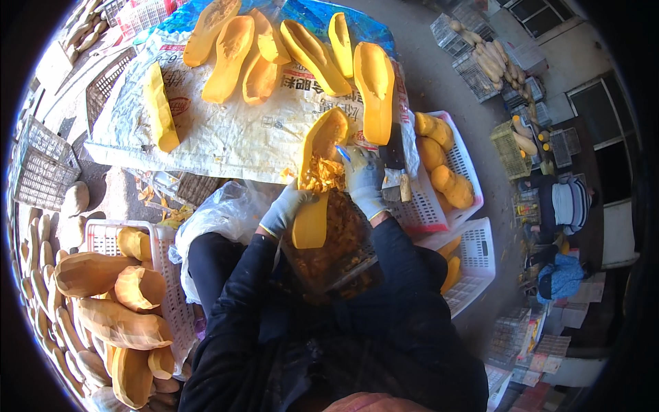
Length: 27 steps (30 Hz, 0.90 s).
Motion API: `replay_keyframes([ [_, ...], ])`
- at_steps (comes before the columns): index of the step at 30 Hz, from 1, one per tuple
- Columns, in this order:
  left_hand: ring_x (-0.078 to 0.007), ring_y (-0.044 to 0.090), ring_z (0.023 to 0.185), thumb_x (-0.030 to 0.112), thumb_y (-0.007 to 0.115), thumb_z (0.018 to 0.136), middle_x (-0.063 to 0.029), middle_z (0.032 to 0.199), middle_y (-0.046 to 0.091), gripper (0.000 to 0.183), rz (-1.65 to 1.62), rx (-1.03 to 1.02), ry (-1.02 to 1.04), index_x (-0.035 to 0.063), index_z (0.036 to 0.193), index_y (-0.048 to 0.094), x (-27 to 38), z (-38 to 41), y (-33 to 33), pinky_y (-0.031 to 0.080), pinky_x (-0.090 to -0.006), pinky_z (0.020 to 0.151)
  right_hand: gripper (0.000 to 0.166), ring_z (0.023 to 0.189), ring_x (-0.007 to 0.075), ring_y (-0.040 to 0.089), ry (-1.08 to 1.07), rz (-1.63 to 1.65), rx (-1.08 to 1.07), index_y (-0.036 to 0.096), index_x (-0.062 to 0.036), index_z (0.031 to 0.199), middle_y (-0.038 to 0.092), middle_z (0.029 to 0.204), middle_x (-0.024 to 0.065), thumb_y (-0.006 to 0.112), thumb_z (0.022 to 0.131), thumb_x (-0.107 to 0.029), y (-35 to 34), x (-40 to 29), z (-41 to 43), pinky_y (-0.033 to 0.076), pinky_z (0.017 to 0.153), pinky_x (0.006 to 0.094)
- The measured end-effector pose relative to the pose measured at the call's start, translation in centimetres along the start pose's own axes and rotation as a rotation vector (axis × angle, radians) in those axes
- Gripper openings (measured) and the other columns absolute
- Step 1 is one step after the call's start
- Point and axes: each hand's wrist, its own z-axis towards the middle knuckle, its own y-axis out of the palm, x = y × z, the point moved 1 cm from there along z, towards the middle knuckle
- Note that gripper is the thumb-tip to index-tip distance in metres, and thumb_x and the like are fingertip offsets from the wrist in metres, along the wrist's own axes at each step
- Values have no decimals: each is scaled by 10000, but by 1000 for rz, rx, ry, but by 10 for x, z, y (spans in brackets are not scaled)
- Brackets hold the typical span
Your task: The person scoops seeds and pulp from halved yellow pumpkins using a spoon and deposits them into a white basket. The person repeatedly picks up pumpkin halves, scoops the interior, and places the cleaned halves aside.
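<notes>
My gloved left hand (287,207) grips the neck of a peeled, halved squash (310,226) at the front edge of the table. Loose stringy pulp (325,174) lies in its hollow. My gloved right hand (364,177) is closed around a small tool with a blue part (342,152) beside that hollow; the rest of the tool is hidden. Below the squash, a crate between my legs holds scraped pulp (342,224). Several peeled squash halves, one of them a hollowed half (374,87), lie on the far part of the sack-covered table (226,147).
A wooden-handled knife (405,186) rests at the table's right edge. Peeled squash fill a white crate (471,180) at right and overflow another crate (172,288) at left. Unpeeled squash (67,329) are heaped at far left. Two people (569,206) work beyond the aisle.
</notes>
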Motion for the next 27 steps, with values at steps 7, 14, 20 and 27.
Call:
replay_keyframes([
  [7,-175,641,892,-49,638,797,-63,1041,665,468,32,27,-15,0,1255,556,-5,4,-3,536,-300,796,101,857,282,665,-124,-373,-233,686,-149,928,689,909,68,621,853,-164,41,-4,34,529,746,411],
  [14,-164,641,931,-58,638,799,-61,1048,668,461,92,10,66,-7,1252,567,-14,11,-4,529,-278,819,107,838,254,663,-330,-442,-325,695,-153,895,680,871,50,594,861,-145,24,-29,17,516,732,389],
  [20,-166,651,903,-69,645,793,-64,1026,674,472,165,94,-4,-9,1255,566,-18,13,0,539,-287,800,150,933,190,646,-422,-597,-614,695,-213,987,678,985,-9,572,900,-209,-7,-38,-11,491,795,356],
  [27,-156,647,891,-70,659,782,-65,1010,672,483,316,65,76,-11,1253,568,-19,18,-2,536,-276,784,108,900,210,644,-301,-525,-213,682,-188,906,668,899,21,593,861,-146,-10,-17,1,493,755,386],
])
